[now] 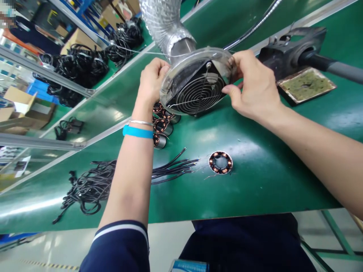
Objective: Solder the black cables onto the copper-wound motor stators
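Both my hands are on a round clear fume hood (178,73) with a fan and wire grille (198,92) in its face. My left hand (153,79) grips the hood's left rim, its fingertips partly hidden behind it. On the right rim, my right hand (251,81) holds on with thumb in front and fingers curled round the edge. A silver flexible duct (161,22) joins the top of the hood. Below it on the green bench lies a ring-shaped motor stator (220,163) with copper windings. Several more stators (163,126) stand beside my left wrist.
A bundle of black cables (93,185) lies at the left, its stripped ends pointing toward the single stator. A soldering iron holder (289,53) with a sponge tray (307,85) stands at the right. Black cable piles (76,68) and cardboard boxes (25,109) are beyond the divider.
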The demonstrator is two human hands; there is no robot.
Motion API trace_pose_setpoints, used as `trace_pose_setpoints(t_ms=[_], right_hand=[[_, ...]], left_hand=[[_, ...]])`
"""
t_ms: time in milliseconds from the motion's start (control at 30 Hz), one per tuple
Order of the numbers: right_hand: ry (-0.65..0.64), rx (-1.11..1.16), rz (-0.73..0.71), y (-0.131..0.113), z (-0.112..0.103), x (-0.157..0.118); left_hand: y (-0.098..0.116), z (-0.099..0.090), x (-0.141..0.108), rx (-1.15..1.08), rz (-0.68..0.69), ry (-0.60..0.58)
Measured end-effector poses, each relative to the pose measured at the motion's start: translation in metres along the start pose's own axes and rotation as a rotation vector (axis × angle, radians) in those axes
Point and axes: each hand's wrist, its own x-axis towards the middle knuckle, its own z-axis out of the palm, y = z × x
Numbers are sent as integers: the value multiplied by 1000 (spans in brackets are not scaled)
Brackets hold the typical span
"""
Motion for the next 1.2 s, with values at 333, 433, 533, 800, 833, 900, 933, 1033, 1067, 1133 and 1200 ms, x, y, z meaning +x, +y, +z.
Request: trace_pose_setpoints(t_ms=[333,433,533,800,833,900,933,1033,1067,1133,1200], right_hand=[[-175,124,-276,-38,-50,-61],[-497,144,-374,-48,-40,-93],[-539,119,-396,-47,-18,-106],[-452,132,-455,-45,-10,-110],[-448,143,-450,-44,-10,-111],[-445,164,-421,-41,-9,-112],[-445,170,-415,-40,-7,-112],[-432,156,-438,-35,-3,-111],[-426,145,-451,-34,-2,-112],[-416,123,-469,-33,-2,-113],[-421,114,-491,-34,-3,-114]], left_hand=[[73,-51,-106,-123,-195,221],[111,-59,-179,-298,-275,-389],[130,-51,-217,-352,-297,-695],[137,-30,-207,-800,-480,-732],[140,-28,-208,-921,-582,-760],[143,-26,-213,-1033,-679,-773],[143,-26,-217,-1003,-658,-756],[143,-33,-233,-637,-433,-690],[143,-35,-239,-498,-353,-672],[144,-35,-249,-347,-271,-647],[144,-31,-255,-422,-333,-640]])
